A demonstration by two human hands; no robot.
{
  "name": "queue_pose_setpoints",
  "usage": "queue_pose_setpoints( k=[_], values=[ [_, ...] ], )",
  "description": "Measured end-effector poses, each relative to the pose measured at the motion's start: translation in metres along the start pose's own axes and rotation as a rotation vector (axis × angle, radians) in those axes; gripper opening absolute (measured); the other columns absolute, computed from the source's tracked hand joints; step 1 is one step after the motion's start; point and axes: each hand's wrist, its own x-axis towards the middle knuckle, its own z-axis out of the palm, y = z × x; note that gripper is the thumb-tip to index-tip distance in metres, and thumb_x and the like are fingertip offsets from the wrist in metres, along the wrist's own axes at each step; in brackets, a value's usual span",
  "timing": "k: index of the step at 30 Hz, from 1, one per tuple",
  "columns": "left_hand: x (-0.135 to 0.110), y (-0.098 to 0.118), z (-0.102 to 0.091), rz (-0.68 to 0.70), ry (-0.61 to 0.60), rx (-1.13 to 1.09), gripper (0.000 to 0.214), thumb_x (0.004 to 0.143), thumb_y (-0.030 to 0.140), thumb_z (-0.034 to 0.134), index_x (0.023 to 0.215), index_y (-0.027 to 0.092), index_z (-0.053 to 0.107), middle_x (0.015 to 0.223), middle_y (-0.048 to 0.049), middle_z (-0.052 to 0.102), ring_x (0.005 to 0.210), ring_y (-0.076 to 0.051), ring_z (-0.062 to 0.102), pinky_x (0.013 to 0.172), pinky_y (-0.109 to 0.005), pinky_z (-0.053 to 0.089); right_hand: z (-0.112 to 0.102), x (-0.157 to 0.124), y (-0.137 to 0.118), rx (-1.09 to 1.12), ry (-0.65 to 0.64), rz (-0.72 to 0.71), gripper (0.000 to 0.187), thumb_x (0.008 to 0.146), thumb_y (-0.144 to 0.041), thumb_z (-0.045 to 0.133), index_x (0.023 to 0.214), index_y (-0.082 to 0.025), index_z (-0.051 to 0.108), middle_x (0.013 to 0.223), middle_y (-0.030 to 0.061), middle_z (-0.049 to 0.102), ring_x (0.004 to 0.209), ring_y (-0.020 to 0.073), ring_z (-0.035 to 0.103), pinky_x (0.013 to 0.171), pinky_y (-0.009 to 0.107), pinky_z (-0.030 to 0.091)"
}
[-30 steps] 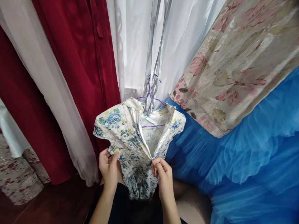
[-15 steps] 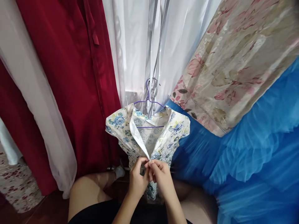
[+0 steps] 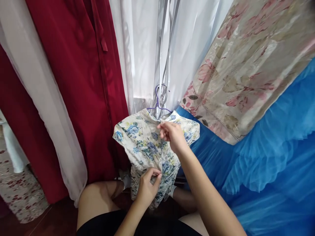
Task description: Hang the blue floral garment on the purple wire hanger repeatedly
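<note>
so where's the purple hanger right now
Head view, centre: the purple hanger sticks up from the floral dress collar, just above the right hand, against the white curtain.

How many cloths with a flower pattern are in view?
3. The small dress with blue flowers hangs in the middle; a beige cloth with pink flowers is at the upper right; a pale cloth with red flowers lies at the lower left. Others may be hidden.

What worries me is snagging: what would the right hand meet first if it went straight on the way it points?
The floral dress: the right hand points left at its collar, apparently pinching it.
</note>
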Motion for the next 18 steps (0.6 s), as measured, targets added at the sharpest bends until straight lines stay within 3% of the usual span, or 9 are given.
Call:
queue_pose_setpoints(
  k=[3,5,7,10,12,15,18],
  values=[
    [0.041,0.020,-0.023,0.100,0.120,-0.002,0.014,0.099,0.025,0.057,0.107,0.020,0.066,0.090,-0.0054,0.071,0.084,-0.019,0.068,0.077,-0.030,0.054,-0.007,-0.020,0.015,-0.060,0.004,-0.044,0.020,0.077,-0.030,0.058,0.065,-0.016,0.067,0.041,-0.0040,0.053,0.038,0.0079,0.040,0.040,0.020,0.025],
    [0.079,0.042,-0.043,0.215,0.213,-0.001,0.030,0.102,0.025,0.053,0.130,0.023,0.061,0.093,-0.0038,0.069,0.085,-0.017,0.066,0.082,-0.029,0.054,-0.009,-0.028,0.014,-0.085,-0.008,-0.095,0.022,0.078,-0.030,0.058,0.062,-0.017,0.065,0.040,-0.0045,0.051,0.039,0.0089,0.041,0.041,0.021,0.028],
    [0.117,0.066,-0.059,0.342,0.164,0.045,0.037,0.102,0.026,0.053,0.139,0.024,0.057,0.096,-0.0034,0.069,0.085,-0.015,0.066,0.084,-0.029,0.053,-0.009,-0.032,0.005,-0.125,-0.030,-0.170,0.024,0.080,-0.030,0.058,0.060,-0.018,0.064,0.041,-0.0044,0.051,0.040,0.0095,0.042,0.043,0.022,0.032],
    [0.155,0.095,-0.072,0.475,0.060,0.136,0.021,0.100,0.028,0.058,0.118,0.021,0.067,0.092,-0.0027,0.071,0.082,-0.014,0.067,0.078,-0.026,0.053,-0.006,-0.035,-0.009,-0.195,-0.052,-0.244,0.024,0.084,-0.030,0.058,0.064,-0.018,0.065,0.043,-0.0040,0.054,0.041,0.0102,0.044,0.047,0.023,0.035],
    [0.165,0.108,-0.075,0.558,0.074,0.215,0.012,0.099,0.026,0.060,0.097,0.019,0.069,0.083,-0.0013,0.071,0.074,-0.013,0.066,0.071,-0.024,0.051,-0.003,-0.031,-0.007,-0.226,-0.028,-0.267,0.025,0.085,-0.032,0.057,0.067,-0.018,0.065,0.044,-0.0045,0.053,0.041,0.0106,0.045,0.047,0.024,0.035],
    [0.172,0.120,-0.085,0.619,0.178,0.240,0.013,0.097,0.023,0.062,0.088,0.018,0.069,0.075,-0.0002,0.069,0.066,-0.011,0.064,0.066,-0.023,0.048,0.001,-0.021,0.017,-0.303,0.045,-0.283,0.024,0.084,-0.031,0.056,0.065,-0.018,0.063,0.046,-0.0048,0.051,0.043,0.0110,0.045,0.047,0.024,0.032],
    [0.187,0.108,-0.113,0.495,0.408,0.072,0.014,0.096,0.028,0.064,0.091,0.017,0.070,0.075,-0.0008,0.068,0.067,-0.012,0.063,0.064,-0.023,0.048,0.002,-0.019,0.049,-0.341,-0.004,-0.195,0.023,0.082,-0.028,0.054,0.064,-0.018,0.063,0.046,-0.0048,0.049,0.043,0.0113,0.044,0.046,0.024,0.030]
  ],
)
